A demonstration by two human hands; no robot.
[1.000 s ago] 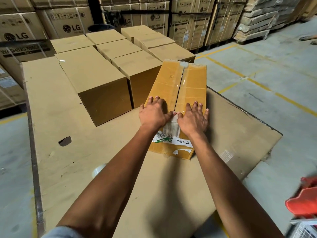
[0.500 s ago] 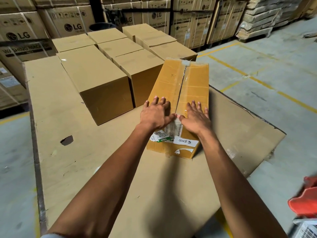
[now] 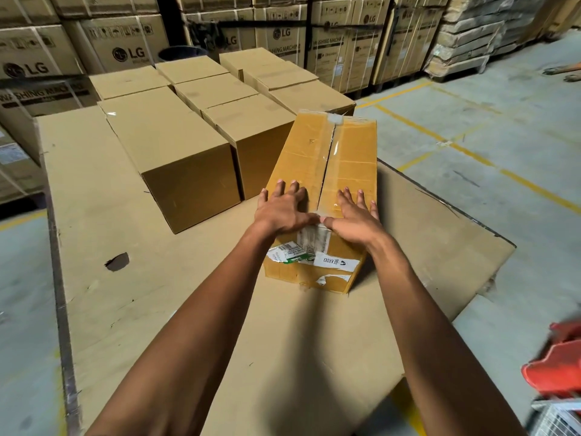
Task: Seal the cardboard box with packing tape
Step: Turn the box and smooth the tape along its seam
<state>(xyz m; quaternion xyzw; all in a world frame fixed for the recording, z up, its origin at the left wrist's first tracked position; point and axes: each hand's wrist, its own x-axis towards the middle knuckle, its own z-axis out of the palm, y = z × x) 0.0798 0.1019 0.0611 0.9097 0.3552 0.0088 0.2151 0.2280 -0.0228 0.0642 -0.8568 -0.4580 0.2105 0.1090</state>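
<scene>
While both palms lay flat, fingers spread, the left hand (image 3: pixel 283 209) and right hand (image 3: pixel 355 217) pressed the near end of the cardboard box (image 3: pixel 349 152), thumbs meeting over its clear tape (image 3: pixel 330 152); it sat on flattened cardboard (image 3: pixel 188 309) beside plain boxes (image 3: pixel 176 152).

there is one view only, from the person's head, wide-angled, looking forward and down along both forearms. the cardboard surface (image 3: pixel 132 309) fills the near ground at arm's reach, its edges bowed by the lens. further off the view takes in stacked cartons (image 3: pixel 125 48) and the floor (image 3: pixel 503 136) on the right.
</scene>
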